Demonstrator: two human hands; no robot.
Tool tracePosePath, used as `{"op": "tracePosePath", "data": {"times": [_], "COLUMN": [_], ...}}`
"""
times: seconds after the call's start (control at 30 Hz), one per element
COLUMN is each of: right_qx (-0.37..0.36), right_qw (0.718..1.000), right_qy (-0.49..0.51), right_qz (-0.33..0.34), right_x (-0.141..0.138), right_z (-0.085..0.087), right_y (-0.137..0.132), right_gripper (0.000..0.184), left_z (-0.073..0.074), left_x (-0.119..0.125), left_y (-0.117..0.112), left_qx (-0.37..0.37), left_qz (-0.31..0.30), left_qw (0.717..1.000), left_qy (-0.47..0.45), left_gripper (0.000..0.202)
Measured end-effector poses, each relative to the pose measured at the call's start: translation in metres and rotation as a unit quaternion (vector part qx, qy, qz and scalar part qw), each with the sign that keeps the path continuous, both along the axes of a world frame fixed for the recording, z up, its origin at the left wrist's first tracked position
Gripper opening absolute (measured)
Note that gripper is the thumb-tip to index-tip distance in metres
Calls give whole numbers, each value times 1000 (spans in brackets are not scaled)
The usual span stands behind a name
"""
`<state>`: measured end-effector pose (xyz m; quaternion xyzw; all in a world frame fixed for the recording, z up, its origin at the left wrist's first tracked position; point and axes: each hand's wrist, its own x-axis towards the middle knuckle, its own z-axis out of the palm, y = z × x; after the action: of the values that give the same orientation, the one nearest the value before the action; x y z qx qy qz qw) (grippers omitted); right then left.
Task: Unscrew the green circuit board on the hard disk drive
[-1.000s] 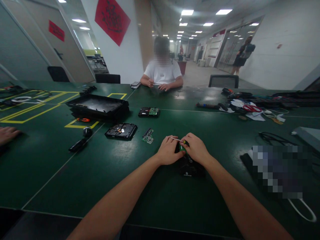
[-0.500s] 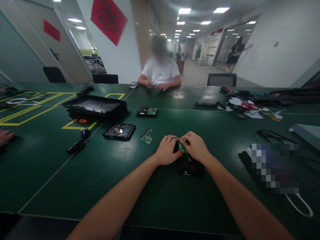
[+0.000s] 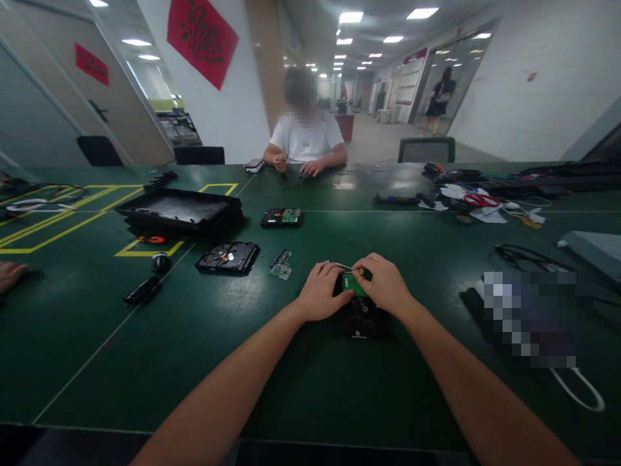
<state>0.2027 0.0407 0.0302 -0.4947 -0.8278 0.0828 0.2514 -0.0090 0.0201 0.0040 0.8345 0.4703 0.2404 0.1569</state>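
A black hard drive (image 3: 365,317) with a green circuit board (image 3: 353,283) on its upper face lies on the table in front of me. My left hand (image 3: 320,292) grips the drive's left side, thumb resting by the board's lower edge. In my right hand (image 3: 383,279) is a screwdriver (image 3: 365,274) with a yellow and black handle. Its thin metal shaft points left across the board's far edge, towards my left fingertips. The tip is too small to make out. Just left of my hands lies a loose circuit board (image 3: 281,265).
An opened hard drive (image 3: 228,257), another drive (image 3: 282,217) and a stack of black trays (image 3: 179,210) stand to the left. Tools and cables (image 3: 480,188) clutter the far right. A person (image 3: 306,137) sits opposite; another person's hand (image 3: 10,275) rests at the left edge.
My right hand has shifted slightly, so more of the green board and the screwdriver shaft shows. The view has turned a little. A person in the background has walked further away.
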Motion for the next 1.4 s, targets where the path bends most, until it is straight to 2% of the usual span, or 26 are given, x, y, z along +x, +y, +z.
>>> {"op": "tracePosePath", "data": {"times": [0.27,0.47,0.63,1.4], "right_qx": [-16,-27,-31,-25], "right_qw": [996,998,997,997], "right_qy": [-29,-39,-60,-61], "right_qz": [-83,-38,-35,-31], "right_x": [28,9,-6,-12], "right_z": [1,2,7,3], "right_y": [14,15,11,10], "right_gripper": [24,31,31,28], "left_z": [-2,-2,0,3], "left_x": [0,1,1,1], "left_y": [0,0,1,-1], "left_qx": [1,1,3,4], "left_qz": [5,4,2,-2], "left_qw": [1000,1000,1000,1000], "left_qy": [3,3,-1,-7], "left_gripper": [56,55,53,48]}}
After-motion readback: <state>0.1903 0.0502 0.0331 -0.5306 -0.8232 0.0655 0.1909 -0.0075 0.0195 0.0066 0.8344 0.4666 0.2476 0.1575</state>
